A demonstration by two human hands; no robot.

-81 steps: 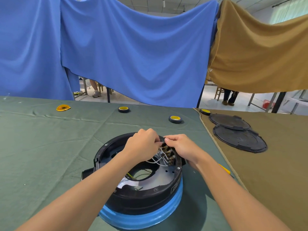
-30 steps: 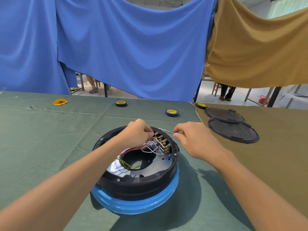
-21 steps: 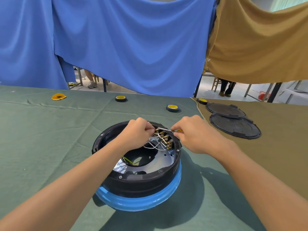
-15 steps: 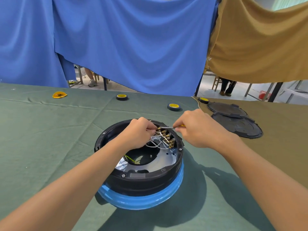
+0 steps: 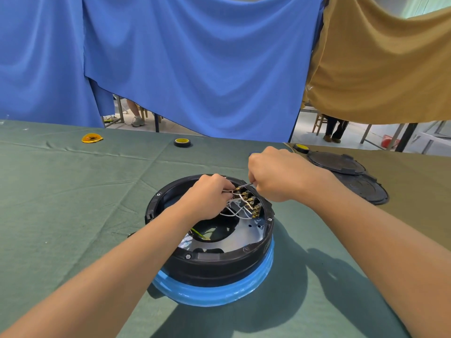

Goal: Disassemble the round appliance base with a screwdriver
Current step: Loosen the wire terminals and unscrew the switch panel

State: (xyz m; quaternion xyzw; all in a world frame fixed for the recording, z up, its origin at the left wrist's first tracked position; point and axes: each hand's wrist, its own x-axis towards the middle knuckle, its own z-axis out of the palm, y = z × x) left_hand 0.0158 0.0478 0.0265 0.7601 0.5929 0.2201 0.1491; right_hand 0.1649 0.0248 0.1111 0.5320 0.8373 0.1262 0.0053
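Right hand (image 5: 275, 176): fingers clamped on screwdriver (image 5: 244, 185), tip at terminal block (image 5: 249, 202) just beyond left hand (image 5: 208, 196) fingers, which apparently pinch white wires (image 5: 234, 212) inside round appliance base (image 5: 214, 267)

Left hand (image 5: 207, 195): fingers curled, pinching a wire (image 5: 225, 190).
Right hand (image 5: 275, 178): fisted round the screwdriver (image 5: 245, 185).
Arms: both stretched forward.

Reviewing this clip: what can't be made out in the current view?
Head view: screwdriver handle, buried in the right hand; only the shaft shows.
Screw it meets on the terminal block: too small.
Fingertips of the left hand, hidden by its knuckles; grip on the wires unclear.
Far rim of the base, partly behind both hands.
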